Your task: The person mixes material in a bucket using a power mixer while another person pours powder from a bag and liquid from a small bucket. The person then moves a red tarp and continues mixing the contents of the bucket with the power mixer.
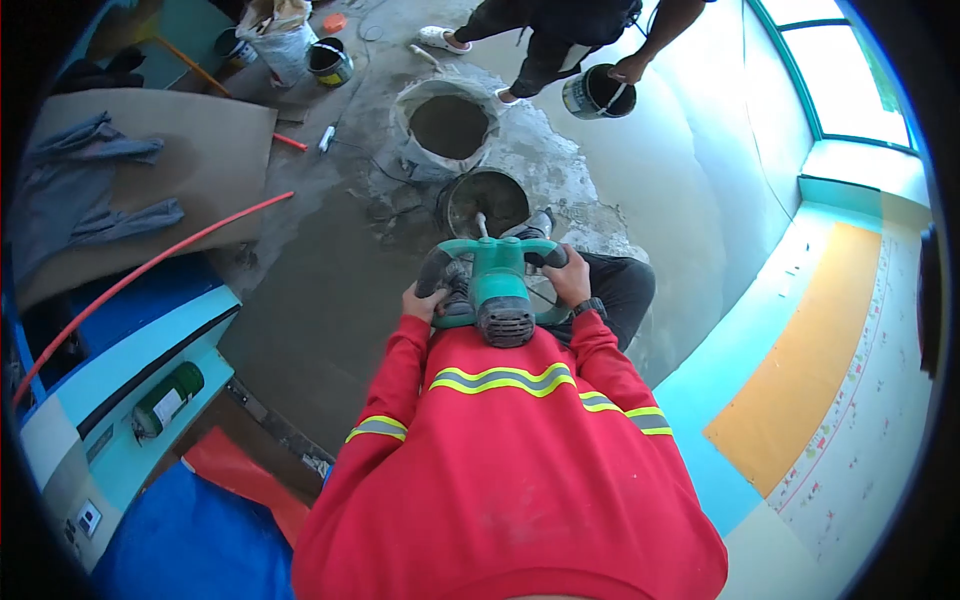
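Both my hands grip a green handheld paddle mixer [498,275] in front of my body. My left hand [425,302] is wrapped round its black left handle, and my right hand [571,279] round the right one, a dark watch on that wrist. The mixer's shaft reaches down into a dark bucket [457,222] between my feet. Grey wet mix [490,195] shows inside it; the paddle end is hidden. Just beyond stands a pale open sack [408,120] holding grey material [449,127].
Another person [550,50] stands ahead, one hand holding a black bucket [590,98]. Further buckets [330,63] and a white sack [280,45] stand at the back left. A cable [375,160] crosses the floor. At left are a brown board [200,130] and a red pipe [150,265].
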Motion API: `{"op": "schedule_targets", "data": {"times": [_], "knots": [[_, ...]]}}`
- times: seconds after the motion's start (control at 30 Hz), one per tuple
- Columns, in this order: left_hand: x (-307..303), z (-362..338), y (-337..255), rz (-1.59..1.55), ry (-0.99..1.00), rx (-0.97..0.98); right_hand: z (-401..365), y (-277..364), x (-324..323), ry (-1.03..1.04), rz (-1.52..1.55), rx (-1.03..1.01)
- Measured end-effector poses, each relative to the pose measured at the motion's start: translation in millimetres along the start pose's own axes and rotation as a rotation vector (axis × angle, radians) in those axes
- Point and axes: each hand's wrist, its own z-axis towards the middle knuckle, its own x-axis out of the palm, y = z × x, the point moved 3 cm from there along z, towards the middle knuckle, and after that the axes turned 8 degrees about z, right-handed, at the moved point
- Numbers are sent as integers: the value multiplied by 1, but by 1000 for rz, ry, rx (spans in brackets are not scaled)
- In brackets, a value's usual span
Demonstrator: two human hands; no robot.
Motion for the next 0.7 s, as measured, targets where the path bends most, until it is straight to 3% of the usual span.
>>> {"op": "schedule_targets", "data": {"times": [0.33,0.47,0.7], "knots": [[-9,0,9,28,127,25,12,-2,5,15,-24,-106],[-17,-3,1,-59,269,12,19,13,7,53,-63,-169],[-21,10,-24,-153,364,6,26,32,13,135,-131,-147]]}}
